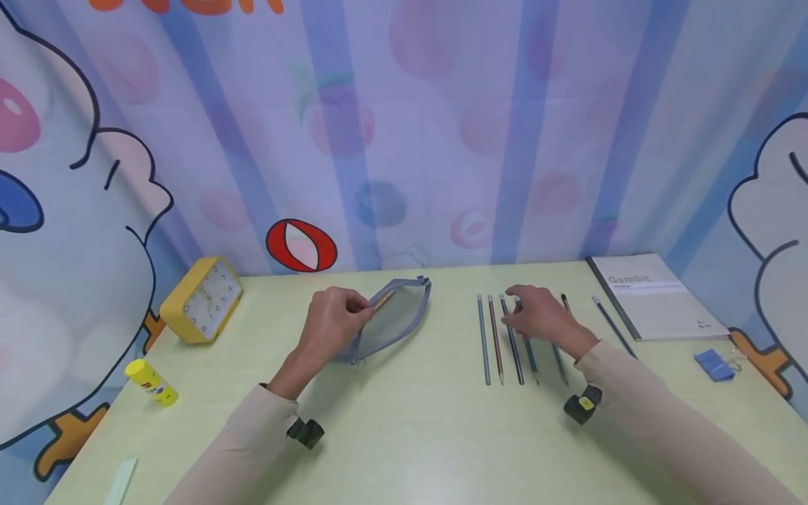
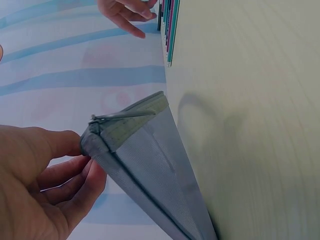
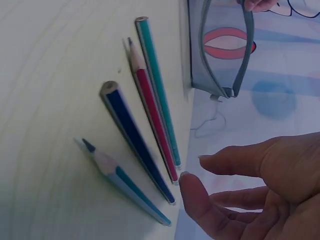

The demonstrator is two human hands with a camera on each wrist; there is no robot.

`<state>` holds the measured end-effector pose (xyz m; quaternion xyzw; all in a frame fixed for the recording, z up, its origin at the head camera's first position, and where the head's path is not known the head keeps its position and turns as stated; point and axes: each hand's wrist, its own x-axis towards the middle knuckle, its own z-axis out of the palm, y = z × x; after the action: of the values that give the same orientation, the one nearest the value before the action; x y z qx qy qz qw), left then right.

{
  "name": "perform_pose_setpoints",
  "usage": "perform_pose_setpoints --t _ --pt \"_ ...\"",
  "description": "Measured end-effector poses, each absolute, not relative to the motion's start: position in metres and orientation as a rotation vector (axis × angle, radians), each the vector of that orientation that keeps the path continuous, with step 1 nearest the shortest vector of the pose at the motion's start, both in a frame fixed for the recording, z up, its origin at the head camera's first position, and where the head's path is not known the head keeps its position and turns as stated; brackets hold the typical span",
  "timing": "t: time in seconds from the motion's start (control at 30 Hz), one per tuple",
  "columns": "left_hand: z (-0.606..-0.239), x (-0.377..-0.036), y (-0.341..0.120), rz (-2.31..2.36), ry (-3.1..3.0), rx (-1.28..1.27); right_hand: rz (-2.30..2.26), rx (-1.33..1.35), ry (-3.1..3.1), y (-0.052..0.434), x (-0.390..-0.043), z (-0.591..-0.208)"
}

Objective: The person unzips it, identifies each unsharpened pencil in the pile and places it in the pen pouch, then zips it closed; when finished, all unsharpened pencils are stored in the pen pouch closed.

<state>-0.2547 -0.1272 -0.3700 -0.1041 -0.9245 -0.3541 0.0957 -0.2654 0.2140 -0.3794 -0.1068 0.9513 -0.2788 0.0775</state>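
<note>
My left hand (image 1: 334,319) pinches the upper edge of a grey-blue mesh zip pouch (image 1: 393,324), whose mouth gapes. In the left wrist view, thumb and fingers meet at one corner of the pouch (image 2: 150,160). My right hand (image 1: 541,315) hovers over a row of pencils, thumb and forefinger apart, holding nothing. Below it lie a teal pencil (image 3: 159,95), a red pencil (image 3: 152,112), a dark blue pencil (image 3: 135,140) and a sharpened light teal pencil (image 3: 132,190). The right hand partly hides others in the head view.
A yellow clock (image 1: 202,300) and a glue stick (image 1: 151,383) stand and lie at the left, near a pale green strip (image 1: 120,482). At the right are another pencil (image 1: 614,326), a notebook (image 1: 659,294) and a blue binder clip (image 1: 715,365). A patterned curtain (image 1: 416,140) hangs behind the table.
</note>
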Motion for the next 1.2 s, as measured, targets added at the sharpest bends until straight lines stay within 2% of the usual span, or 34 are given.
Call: perform_pose_setpoints --t 0.27,0.7,1.2 --pt "-0.368 -0.255 -0.126 -1.047 -2.746 -0.302 -0.686 -0.261 2.83 0.207 -0.269 -0.39" --pt "-0.369 -0.253 -0.128 -1.034 -2.746 -0.293 -0.388 -0.337 2.988 0.192 -0.271 -0.401" --pt "-0.37 -0.253 -0.132 -1.021 -2.734 -0.304 -0.333 -0.271 3.044 0.179 -0.273 -0.407"
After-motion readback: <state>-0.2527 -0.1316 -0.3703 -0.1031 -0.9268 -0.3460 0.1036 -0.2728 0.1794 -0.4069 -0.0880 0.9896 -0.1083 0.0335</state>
